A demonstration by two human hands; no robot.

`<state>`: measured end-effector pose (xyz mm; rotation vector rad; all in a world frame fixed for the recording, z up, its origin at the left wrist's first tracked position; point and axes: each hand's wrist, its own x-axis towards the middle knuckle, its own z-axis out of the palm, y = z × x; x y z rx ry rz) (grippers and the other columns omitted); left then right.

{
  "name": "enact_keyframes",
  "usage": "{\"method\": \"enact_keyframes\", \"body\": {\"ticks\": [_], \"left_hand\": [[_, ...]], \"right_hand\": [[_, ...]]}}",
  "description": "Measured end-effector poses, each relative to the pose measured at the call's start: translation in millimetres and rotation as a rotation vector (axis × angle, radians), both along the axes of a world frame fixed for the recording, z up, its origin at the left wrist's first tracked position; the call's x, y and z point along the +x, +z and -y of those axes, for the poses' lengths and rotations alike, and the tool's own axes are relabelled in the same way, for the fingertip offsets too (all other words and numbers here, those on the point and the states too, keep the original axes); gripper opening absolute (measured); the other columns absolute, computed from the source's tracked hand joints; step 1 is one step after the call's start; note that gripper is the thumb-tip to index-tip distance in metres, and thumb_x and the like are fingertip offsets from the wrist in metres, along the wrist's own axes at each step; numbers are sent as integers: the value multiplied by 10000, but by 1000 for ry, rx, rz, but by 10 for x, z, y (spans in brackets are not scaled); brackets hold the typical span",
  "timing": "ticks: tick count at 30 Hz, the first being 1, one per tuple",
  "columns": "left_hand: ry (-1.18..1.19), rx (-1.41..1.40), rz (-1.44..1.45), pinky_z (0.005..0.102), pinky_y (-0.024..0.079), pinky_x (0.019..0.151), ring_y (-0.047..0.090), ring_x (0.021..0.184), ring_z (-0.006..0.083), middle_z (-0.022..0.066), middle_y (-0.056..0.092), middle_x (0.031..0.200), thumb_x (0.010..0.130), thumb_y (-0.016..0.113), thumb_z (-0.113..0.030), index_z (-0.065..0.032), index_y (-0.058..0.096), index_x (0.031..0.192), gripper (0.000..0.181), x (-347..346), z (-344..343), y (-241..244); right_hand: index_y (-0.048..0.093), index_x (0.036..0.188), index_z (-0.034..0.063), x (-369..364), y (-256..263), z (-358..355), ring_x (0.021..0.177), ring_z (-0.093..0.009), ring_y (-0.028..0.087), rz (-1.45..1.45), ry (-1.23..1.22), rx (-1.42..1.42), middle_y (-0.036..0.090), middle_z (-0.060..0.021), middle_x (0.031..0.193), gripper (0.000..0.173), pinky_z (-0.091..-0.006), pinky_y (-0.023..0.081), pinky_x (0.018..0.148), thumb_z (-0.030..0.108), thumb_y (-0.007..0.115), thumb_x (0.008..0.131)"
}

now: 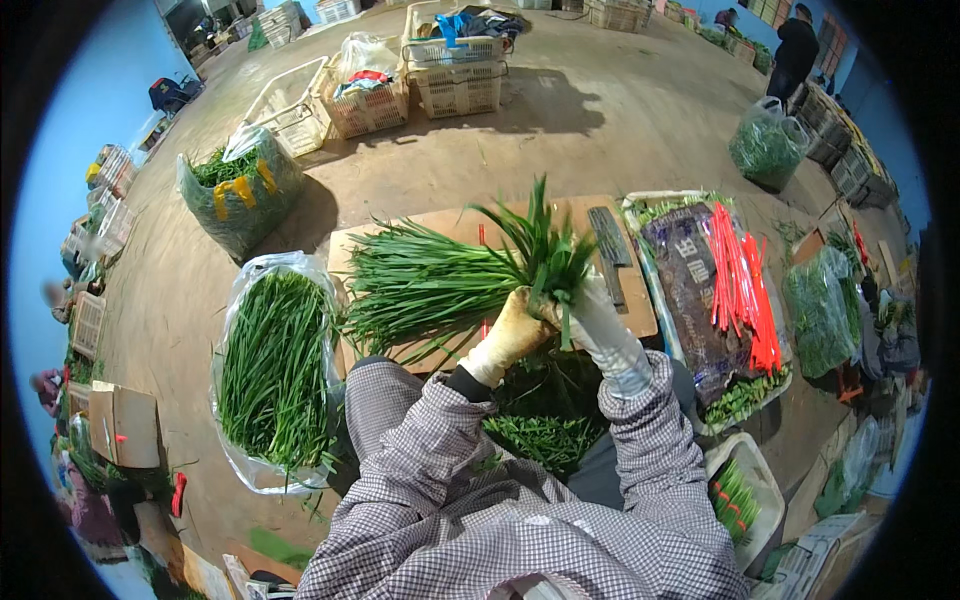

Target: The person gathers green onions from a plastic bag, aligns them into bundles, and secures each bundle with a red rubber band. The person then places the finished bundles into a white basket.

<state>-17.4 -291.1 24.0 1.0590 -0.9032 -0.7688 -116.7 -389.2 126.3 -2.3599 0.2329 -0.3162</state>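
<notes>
Both my hands wear pale work gloves stained with yellow. My left hand and my right hand meet around a bunch of green leafy stalks, likely garlic chives, whose leaves fan upward. Beside it, a loose pile of the same long leaves covers the left of a low wooden board. Part of a red tie strip shows by the pile. A broad-bladed knife lies flat on the board, right of my hands. Cut greens lie below, between my legs.
To the left stands a plastic-lined container of leaves, with a taped bag of greens behind. At right, a printed sack bears red tie strips. A tub holds tied bundles. Another person stands far right.
</notes>
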Motion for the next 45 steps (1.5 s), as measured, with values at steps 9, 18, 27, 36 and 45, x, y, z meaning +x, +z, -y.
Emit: {"method": "enact_keyframes", "body": {"ticks": [9,18,27,36,45], "left_hand": [[730,-62,-667,335,546,709,641,810,172,51,680,932,886,667,-172,-55,673,983,153,63,-1231,432],[786,-350,-792,341,555,760,645,819,196,59,679,896,925,617,-174,-45,646,953,135,636,-2439,33],[537,-475,-796,370,534,864,604,926,239,66,622,1009,903,668,-209,-43,593,1060,240,248,-2290,65],[574,-695,-917,385,450,825,493,744,201,45,484,814,904,595,-186,-57,508,880,158,162,-2357,-3],[213,-940,-763,344,387,770,460,655,136,-20,409,692,956,560,-220,-147,444,805,205,290,-2521,13]], "right_hand": [[335,1493,109,-614,-1023,-788,1047,-362,650,-370,83,-15,661,-233,1127,819,-419,531,882,252,762,809],[631,1004,87,-1308,-1530,-1107,651,-334,676,-370,192,-342,678,-130,715,267,-449,532,596,264,682,811],[591,1276,14,-460,-917,-986,1160,-272,602,-32,48,624,636,-157,1239,445,-347,470,981,216,698,894],[638,988,-12,-478,-925,-1415,907,-239,668,316,-66,1521,675,-78,934,193,-396,503,952,179,619,970],[619,1270,63,-1230,-1262,-854,1059,-220,650,-390,68,473,683,-113,1164,388,-334,493,943,230,678,925]]}}
